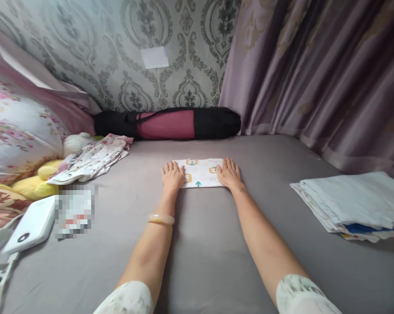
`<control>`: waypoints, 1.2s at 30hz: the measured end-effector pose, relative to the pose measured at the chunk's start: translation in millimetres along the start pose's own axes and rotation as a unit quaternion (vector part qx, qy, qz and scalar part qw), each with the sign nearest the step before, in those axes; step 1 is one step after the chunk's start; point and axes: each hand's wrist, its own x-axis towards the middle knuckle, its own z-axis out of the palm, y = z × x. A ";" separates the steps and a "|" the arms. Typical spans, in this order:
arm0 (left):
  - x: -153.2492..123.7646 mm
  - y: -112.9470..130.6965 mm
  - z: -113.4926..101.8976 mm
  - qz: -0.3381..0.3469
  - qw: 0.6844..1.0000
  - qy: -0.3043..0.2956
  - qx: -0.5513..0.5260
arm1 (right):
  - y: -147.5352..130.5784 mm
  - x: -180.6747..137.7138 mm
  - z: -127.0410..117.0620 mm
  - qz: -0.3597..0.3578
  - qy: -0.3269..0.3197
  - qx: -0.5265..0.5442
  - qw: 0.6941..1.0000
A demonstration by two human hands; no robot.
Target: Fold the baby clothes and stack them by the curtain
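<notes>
Nearest, two pale patterned sleeves (131, 298) reach over the grey sheet (203, 261), and a pale bangle (161, 219) circles the left wrist. Toward the sheet's near left corner lies a white device (33, 222) with a cable (7, 272) plugged into it; just beside it is an item (75, 211) blurred by pixelation. Near the sheet's right edge sits a stack of folded cloths (357, 200), pale blue on top. Farther in, a folded white printed cloth (201, 174) lies flat near the middle of the sheet, short of its far edge. The left hand (173, 175) rests palm down on the cloth's left end, the right hand (228, 174) on its right end; both have fingers slightly spread, thumbs inward on the fabric, pinching nothing. Toward the far left corner, a printed garment (95, 159) lies partly over a yellow plush toy (36, 183), beside a floral pillow (20, 126). A long black-and-maroon bag (166, 124) lines the far edge, before the patterned wall (108, 52); a purple curtain (282, 78) hangs at right.
</notes>
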 end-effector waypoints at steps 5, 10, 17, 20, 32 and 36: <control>1.1 -1.7 3.9 -0.005 1.000 -0.008 -0.014 | -0.4 -1.5 2.8 0.003 -0.011 -0.010 1.000; 2.6 -2.1 -0.5 -0.004 0.999 -0.007 -0.031 | -4.3 -4.6 -7.8 0.010 -0.018 0.005 1.000; 2.6 3.7 -14.6 0.048 0.998 0.020 -0.040 | -11.9 -3.1 -13.1 -0.039 0.000 0.012 0.999; 1.4 4.7 -12.7 0.053 0.998 -0.022 -0.038 | -11.7 -2.7 -5.4 -0.031 -0.021 0.014 0.999; 6.9 -0.6 -12.7 0.051 0.992 -0.008 -0.113 | -35.7 -5.7 -3.2 -0.062 0.025 -0.014 0.998; 8.8 -4.2 -9.6 0.049 0.990 -0.001 -0.135 | -50.5 -8.2 5.5 -0.078 -0.003 -0.002 0.997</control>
